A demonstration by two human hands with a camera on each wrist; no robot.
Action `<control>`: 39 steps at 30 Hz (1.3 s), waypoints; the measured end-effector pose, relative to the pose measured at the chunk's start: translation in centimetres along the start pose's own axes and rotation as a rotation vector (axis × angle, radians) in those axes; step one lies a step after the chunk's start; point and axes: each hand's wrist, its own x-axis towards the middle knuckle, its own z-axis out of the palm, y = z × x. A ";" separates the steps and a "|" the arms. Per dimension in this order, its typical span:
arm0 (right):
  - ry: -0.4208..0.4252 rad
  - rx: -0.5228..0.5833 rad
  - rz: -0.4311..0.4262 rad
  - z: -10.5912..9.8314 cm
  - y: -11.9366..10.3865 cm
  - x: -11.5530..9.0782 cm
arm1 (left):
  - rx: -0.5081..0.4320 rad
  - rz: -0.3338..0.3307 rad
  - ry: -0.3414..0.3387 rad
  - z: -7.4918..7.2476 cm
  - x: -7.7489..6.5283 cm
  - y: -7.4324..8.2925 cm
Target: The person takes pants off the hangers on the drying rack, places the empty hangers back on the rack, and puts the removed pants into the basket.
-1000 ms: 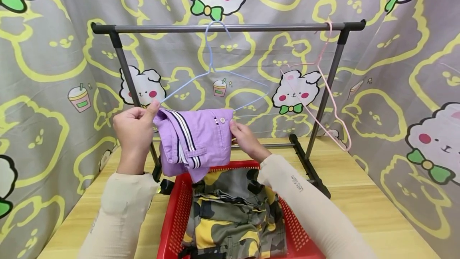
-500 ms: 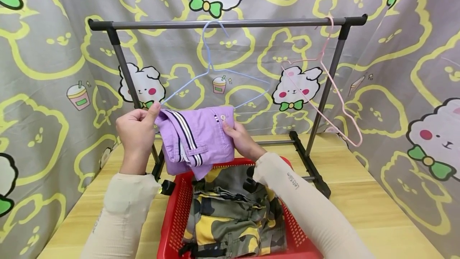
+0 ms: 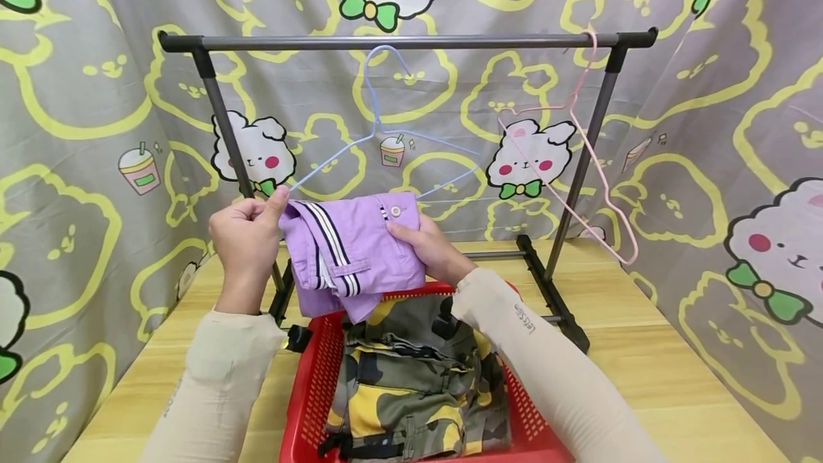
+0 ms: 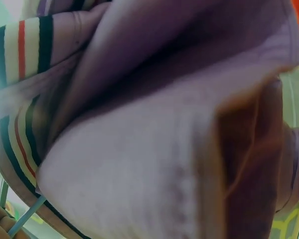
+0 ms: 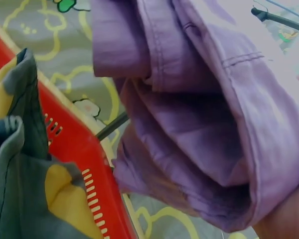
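Folded purple trousers (image 3: 382, 249), with striped bands and a buttoned pocket, are draped over the lower part of a light blue wire hanger (image 3: 376, 109). My left hand (image 3: 247, 238) pinches the waist edge at the hanger's left corner; in the left wrist view the hanger's wire (image 4: 27, 216) runs to the fingers. With the thumb in front near the pocket, my right hand (image 3: 437, 250) grips the right side; its other fingers are hidden behind the cloth. The hanger's hook top is just beneath the rail's upper edge; whether it touches the rail I cannot tell.
A grey rail (image 3: 289, 43) on a black-footed stand spans the back. A pink hanger (image 3: 604, 177) hangs at its right end. Below my hands a red basket (image 3: 298, 406) holds camouflage trousers (image 3: 405, 399) on the wooden table (image 3: 656, 377). Patterned curtains enclose the sides.
My right hand has slid left over the trousers, its thumb moving from the edge past the button. The blue hanger's hook has sunk slightly relative to the rail. The pink hanger has swung a little.
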 end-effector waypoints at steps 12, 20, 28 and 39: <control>0.012 0.053 0.004 0.9 -1.1 0.5 | 0.015 0.148 0.030 -0.2 0.6 -0.6; 0.009 0.083 0.027 1.1 -1.5 0.8 | 0.029 0.186 0.069 0.1 0.8 -0.6; 0.036 0.138 0.028 1.3 -2.1 1.2 | 0.034 0.217 0.124 0.6 1.1 -0.9; 0.036 0.191 0.034 1.5 -1.9 1.1 | 0.056 0.210 0.149 0.9 1.0 -1.7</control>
